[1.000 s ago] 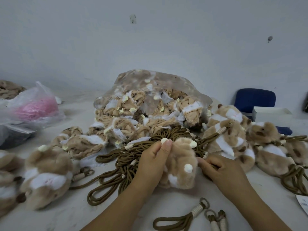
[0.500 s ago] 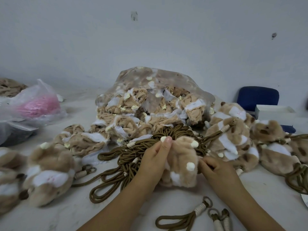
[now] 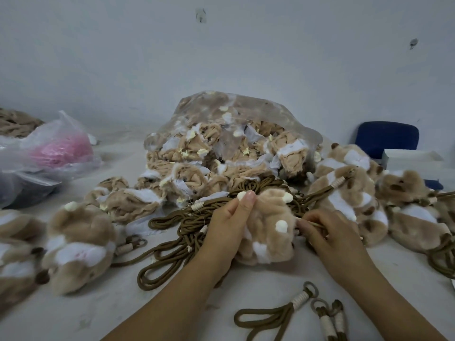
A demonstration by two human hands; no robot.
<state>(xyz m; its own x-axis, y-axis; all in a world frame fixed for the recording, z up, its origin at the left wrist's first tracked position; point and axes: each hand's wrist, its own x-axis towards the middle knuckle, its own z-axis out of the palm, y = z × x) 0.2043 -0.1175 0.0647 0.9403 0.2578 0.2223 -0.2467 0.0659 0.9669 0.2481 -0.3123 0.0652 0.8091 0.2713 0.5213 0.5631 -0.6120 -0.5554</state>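
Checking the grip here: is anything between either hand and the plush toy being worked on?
Nothing visible is. The left hand grips the plush toy directly on its left side. The right hand sits at its right edge, pinching what looks like a thin stick. The brown cords lie behind and beneath the toy, not between.

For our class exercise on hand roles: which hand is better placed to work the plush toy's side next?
Right, probably: the right hand pinches a thin stick at the side of the plush toy, while the left hand grips its top, steadying it.
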